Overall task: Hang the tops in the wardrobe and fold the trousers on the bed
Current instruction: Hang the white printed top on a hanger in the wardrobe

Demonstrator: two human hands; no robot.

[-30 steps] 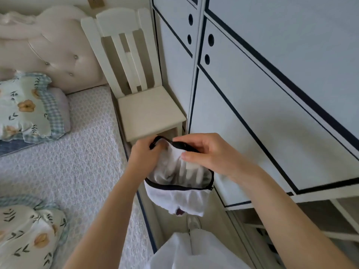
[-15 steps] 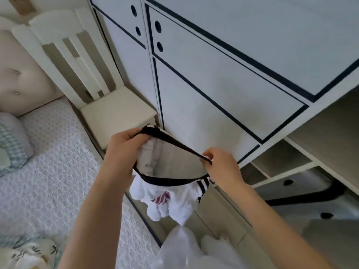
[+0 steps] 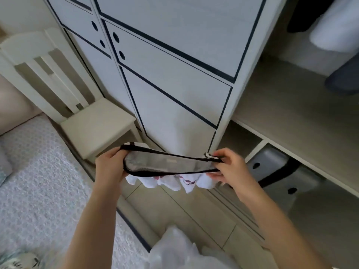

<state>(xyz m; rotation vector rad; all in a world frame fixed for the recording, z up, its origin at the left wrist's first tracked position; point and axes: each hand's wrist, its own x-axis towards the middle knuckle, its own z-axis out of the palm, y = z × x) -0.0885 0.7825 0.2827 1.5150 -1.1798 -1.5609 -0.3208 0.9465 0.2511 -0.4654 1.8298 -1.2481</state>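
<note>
A white top [image 3: 171, 179] with a black-trimmed opening and a pink print hangs between my hands in front of the wardrobe [image 3: 174, 78]. My left hand [image 3: 110, 167] grips the left end of the black trim. My right hand [image 3: 227, 167] pinches the right end, so the opening is stretched wide and flat. The rest of the top bunches below the trim. The wardrobe's right section [image 3: 291, 105] stands open with pale shelves; dark and white clothes [image 3: 334, 32] hang at its top right.
A cream wooden chair [image 3: 97, 123] stands left of the wardrobe, beside the bed [image 3: 38, 191] with its white textured cover. A grey box [image 3: 275, 171] sits on a low wardrobe shelf. White fabric [image 3: 180, 249] lies at the bottom of the view.
My hands have drawn apart, stretching the top's opening from a rounded bunch into a long flat loop. The view has swung right, bringing the open wardrobe section in.
</note>
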